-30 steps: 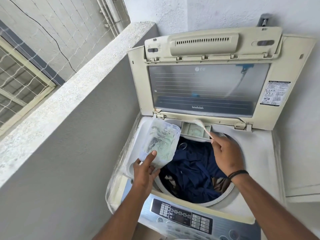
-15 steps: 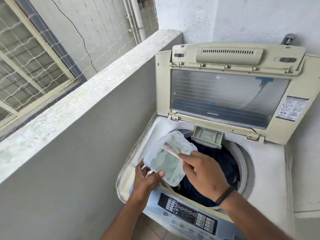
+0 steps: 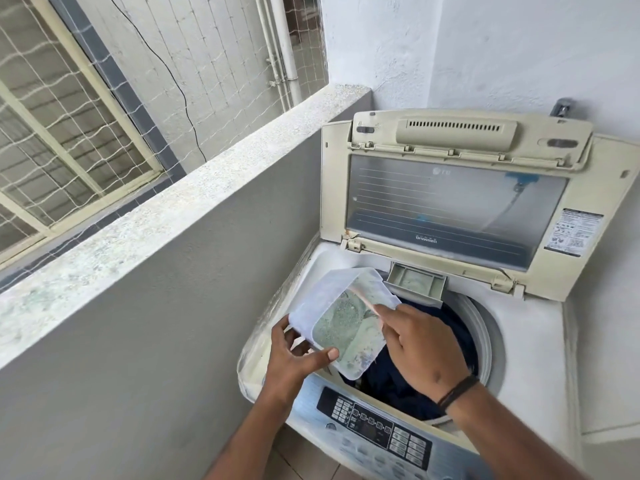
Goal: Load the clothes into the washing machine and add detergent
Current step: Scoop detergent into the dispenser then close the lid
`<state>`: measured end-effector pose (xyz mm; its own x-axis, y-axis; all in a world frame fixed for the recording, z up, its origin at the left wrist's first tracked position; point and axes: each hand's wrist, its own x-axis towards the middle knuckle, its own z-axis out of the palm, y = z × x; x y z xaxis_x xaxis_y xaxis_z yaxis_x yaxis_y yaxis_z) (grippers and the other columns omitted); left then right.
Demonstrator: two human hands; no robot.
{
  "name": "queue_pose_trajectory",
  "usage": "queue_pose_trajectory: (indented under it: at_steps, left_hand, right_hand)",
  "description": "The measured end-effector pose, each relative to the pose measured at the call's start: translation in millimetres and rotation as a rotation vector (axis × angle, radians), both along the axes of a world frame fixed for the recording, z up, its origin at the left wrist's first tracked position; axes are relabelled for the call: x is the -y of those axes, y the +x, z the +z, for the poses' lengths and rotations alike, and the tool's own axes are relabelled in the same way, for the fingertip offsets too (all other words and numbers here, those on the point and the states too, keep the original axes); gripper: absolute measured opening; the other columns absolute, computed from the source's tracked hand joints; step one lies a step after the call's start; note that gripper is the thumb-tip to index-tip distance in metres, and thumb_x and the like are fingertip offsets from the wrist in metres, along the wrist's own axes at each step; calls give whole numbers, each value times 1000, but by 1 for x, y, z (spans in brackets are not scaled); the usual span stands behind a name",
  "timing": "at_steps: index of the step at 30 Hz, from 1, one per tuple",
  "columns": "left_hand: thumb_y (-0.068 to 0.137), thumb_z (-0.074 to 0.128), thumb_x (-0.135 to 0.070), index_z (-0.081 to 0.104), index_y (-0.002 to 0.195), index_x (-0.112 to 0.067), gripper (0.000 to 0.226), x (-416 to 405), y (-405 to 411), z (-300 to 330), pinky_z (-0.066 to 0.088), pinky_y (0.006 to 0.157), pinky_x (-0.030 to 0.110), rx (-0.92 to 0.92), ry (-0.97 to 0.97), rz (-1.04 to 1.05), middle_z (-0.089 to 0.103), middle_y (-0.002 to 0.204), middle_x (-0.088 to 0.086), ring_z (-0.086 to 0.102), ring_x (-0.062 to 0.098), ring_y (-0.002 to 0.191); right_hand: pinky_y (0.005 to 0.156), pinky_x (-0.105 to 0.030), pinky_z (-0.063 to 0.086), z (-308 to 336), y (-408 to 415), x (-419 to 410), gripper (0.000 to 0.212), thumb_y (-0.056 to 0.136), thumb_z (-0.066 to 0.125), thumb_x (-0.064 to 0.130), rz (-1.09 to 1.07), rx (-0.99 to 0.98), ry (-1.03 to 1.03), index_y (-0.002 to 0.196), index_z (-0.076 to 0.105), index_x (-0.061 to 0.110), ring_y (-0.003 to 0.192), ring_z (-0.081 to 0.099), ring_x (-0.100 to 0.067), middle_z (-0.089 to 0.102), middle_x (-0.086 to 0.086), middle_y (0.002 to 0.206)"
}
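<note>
While hands (image 3: 349, 344) tilt tub (image 3: 346, 337), drum rim (image 3: 485, 327) shows.

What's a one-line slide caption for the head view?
Left hand holds a detergent tub over the open washer's drum while right hand dips a spoon into it, dark clothes already loaded.

The top-loading washing machine (image 3: 526, 327) stands with its lid (image 3: 457, 202) propped upright at the back. Dark blue clothes (image 3: 408, 382) lie in its drum, under the right hand's fingers (image 3: 398, 323). Just beyond those fingertips, the detergent drawer (image 3: 417, 282) is pulled out at the drum's rear rim, greenish residue inside. The control panel (image 3: 374, 427) runs along the front edge, below the left hand's fingers (image 3: 311, 355).
</note>
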<state>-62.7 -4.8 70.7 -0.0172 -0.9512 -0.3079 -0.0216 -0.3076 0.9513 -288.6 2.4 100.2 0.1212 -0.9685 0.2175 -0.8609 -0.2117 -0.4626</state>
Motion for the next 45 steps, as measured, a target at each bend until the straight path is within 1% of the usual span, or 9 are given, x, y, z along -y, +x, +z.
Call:
queue_pose_trajectory:
  at_steps: [4,8,13,17,20,24,29,35,45]
  left_hand:
    - [38,97,-35,41,137,-31,114,2,-7,3,59,84,31,6,-15,-20,58,133,-3,63,21,119]
    - [39,99,-35,42,134,-34,111,3,-10,4,56,97,45,25,-28,-16,58,134,-3,62,21,121]
    - [39,98,-37,40,136,-32,113,3,-14,2,58,93,40,31,-10,-14,58,132,-2,63,22,119]
    - [39,95,-40,40,133,-31,109,0,-23,-2,58,81,30,-2,14,31,59,125,-2,63,20,115]
    - [38,98,-43,43,125,-34,104,1,-25,-7,59,83,35,-46,63,96,60,124,-2,66,22,113]
    - [28,100,-53,39,136,-28,127,8,-23,-14,55,97,50,-83,108,140,59,132,3,67,24,115]
    - [41,96,-46,40,133,-28,109,17,-29,-17,51,103,50,-141,146,167,58,132,6,68,18,112]
    - [40,99,-49,38,133,-27,114,36,-48,-21,51,103,51,-211,181,211,57,135,9,66,23,117]
    - [45,97,-44,37,136,-24,110,77,-82,-24,54,99,49,-323,233,223,64,129,8,68,25,112]
  right_hand:
    - [60,-34,54,-8,3,-6,29,99,48,25,-69,27,40,119,68,20,69,64,-16,71,3,85]
    - [54,-37,48,-14,21,-16,25,99,49,29,-61,263,132,104,69,16,57,56,-14,63,2,65]
    - [60,-35,52,-10,29,-12,22,98,58,18,-87,816,299,105,78,22,63,62,-17,68,6,66]
    - [49,-25,33,-8,33,-8,23,94,60,7,-242,1067,388,92,80,17,50,37,-11,44,9,49]
    - [46,-22,29,-7,27,-6,27,94,60,5,-306,1123,405,85,79,22,45,34,-6,43,10,47]
    - [43,-15,27,-6,20,-6,25,95,60,3,-340,1172,400,90,78,19,41,32,-2,43,9,46]
    - [37,-17,21,-8,6,-4,23,96,57,3,-422,1262,446,91,77,13,38,27,-6,40,0,50]
    - [40,-19,14,0,-20,9,21,97,54,4,-462,1427,503,100,75,6,40,23,-10,38,0,51]
    - [33,-13,17,9,-80,47,19,97,52,6,-507,1588,352,104,69,0,36,24,-7,35,2,53]
